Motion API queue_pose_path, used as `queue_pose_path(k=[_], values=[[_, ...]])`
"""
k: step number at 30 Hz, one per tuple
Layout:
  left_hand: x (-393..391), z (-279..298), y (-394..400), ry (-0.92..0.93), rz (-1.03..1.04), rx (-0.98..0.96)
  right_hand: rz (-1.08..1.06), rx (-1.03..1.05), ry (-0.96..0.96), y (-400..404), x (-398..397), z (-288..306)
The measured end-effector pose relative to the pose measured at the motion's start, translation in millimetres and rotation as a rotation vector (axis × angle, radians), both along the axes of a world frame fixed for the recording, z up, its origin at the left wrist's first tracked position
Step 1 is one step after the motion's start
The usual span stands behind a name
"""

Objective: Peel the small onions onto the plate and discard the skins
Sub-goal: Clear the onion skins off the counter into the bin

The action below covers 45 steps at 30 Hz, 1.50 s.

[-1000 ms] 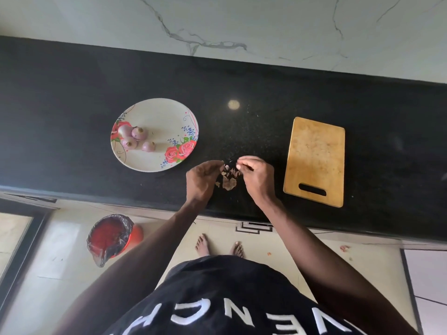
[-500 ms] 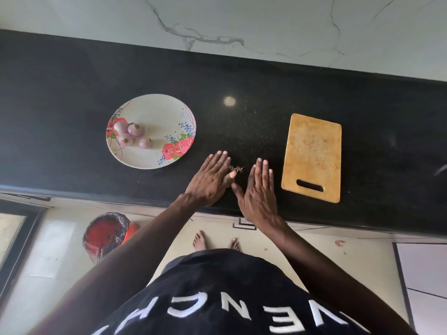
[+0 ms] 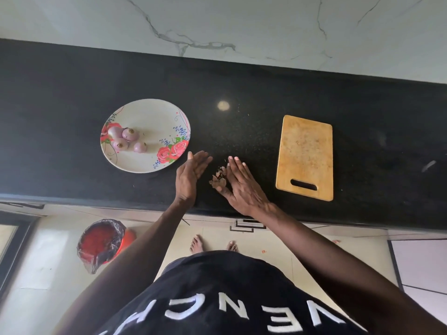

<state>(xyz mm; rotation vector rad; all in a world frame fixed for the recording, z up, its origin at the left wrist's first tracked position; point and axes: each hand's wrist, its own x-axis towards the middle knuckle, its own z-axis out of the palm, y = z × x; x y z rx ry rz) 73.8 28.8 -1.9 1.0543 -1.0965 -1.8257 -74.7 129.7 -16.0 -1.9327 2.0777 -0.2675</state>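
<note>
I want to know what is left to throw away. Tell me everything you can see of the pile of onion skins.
The onion skins are a small loose heap of thin, papery, brownish flakes on the black countertop, near its front edge. They lie between the two open hands, against the right hand, apart from the left hand.

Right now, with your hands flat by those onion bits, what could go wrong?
The onion skins lie loose between the left hand and the right hand, close to the counter edge, so a sweep might drop some onto the floor rather than into the red bin, which stands off to the left. A wide left-hand sweep could also bump the plate holding the peeled onions.
</note>
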Motion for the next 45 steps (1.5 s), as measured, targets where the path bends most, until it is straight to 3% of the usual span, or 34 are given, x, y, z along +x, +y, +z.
queue_pose_path(k=[6,12,14,17,19,22,28,32,40,45], values=[[-3.1,2.1,2.1,0.107,0.176,0.063,-0.110,-0.033,-0.228,-37.1,0.3,12.7],[-1.7,0.9,-1.4,0.195,0.312,0.143,0.037,-0.133,-0.126,-19.6,36.5,-0.7],[-0.4,0.3,-1.1,0.194,0.321,0.139,0.063,-0.183,-0.175,-7.0,39.1,-3.1],[1.9,0.1,0.0,0.192,0.314,0.128,-0.078,-0.234,-0.410,-0.5,29.9,6.1],[2.9,0.2,0.6,0.184,0.315,0.123,-0.213,-0.284,-0.447,-4.6,18.2,8.9],[3.2,-0.3,1.4,0.152,0.310,0.105,-0.247,-0.238,-0.367,-24.2,3.1,13.1],[5.2,-3.0,1.9,0.119,0.291,0.104,-0.079,-0.115,-0.064,-40.2,12.3,12.3],[8.3,-4.4,3.9,0.098,0.294,0.094,-0.047,-0.214,-0.066,-25.3,21.7,13.0],[8.8,-4.6,6.3,0.113,0.311,0.090,0.200,-0.201,-0.062,-1.1,26.7,3.9],[9.4,-3.4,8.2,0.095,0.310,0.105,0.228,-0.250,-0.102,1.1,18.7,-2.4]])
